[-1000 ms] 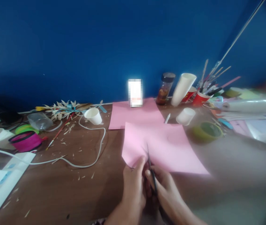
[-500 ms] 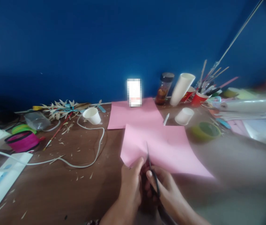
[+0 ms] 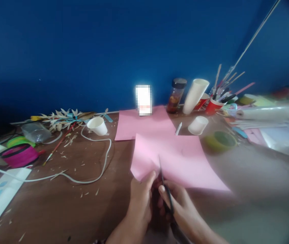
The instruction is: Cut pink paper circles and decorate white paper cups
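A sheet of pink paper (image 3: 175, 159) is held up at the near side of the table, its left part bent. My left hand (image 3: 141, 193) pinches the sheet's near edge, thumb on top, with the other fingers hidden beneath. Black-handled scissors (image 3: 169, 198) are gripped in my right hand (image 3: 180, 203), thumb against the handle. The scissor blade points away from me and lies over the paper just right of my left thumb. Behind, a second pink sheet (image 3: 139, 125) lies flat on the table, partly covered by the first.
A white cable (image 3: 83, 182) winds across the left side to a power strip (image 3: 4, 203). White paper cups (image 3: 97, 126), a pink tape roll (image 3: 19, 156) and a paintbrush (image 3: 58, 145) lie around. At right stand a jar (image 3: 177, 96), a red cup (image 3: 214, 106) of brushes and a green bowl (image 3: 219, 140).
The view has shifted slightly, so background things sit a little further left. My hands, the scissors and the paper stay in nearly the same place.
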Available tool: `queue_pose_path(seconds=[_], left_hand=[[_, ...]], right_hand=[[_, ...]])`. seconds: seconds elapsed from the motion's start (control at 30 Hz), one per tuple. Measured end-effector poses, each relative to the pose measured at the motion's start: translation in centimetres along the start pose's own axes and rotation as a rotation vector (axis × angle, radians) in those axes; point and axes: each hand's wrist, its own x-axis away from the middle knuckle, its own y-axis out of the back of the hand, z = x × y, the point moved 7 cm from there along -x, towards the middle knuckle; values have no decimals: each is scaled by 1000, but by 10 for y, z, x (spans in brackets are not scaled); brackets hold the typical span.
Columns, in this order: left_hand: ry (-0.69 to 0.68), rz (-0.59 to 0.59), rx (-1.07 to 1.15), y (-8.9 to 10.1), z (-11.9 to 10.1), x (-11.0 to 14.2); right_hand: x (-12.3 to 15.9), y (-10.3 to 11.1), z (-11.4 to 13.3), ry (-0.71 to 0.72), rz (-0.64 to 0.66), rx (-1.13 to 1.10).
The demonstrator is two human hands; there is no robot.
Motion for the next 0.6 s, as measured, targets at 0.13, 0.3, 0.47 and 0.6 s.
queue_pose_path(seconds=[0.13,0.3,0.47,0.6], left_hand=[[10,17,17,-1,0,2],[33,-6,17,1,3,1],[79,71,44,-1,9,-2],[75,114,47,0,10,-2]], right_hand=[[2,1,2,-13,-3,11],[1,0,3,-1,9,-14],[0,0,4,8,28,17],[-2,0,5,32,35,48]])
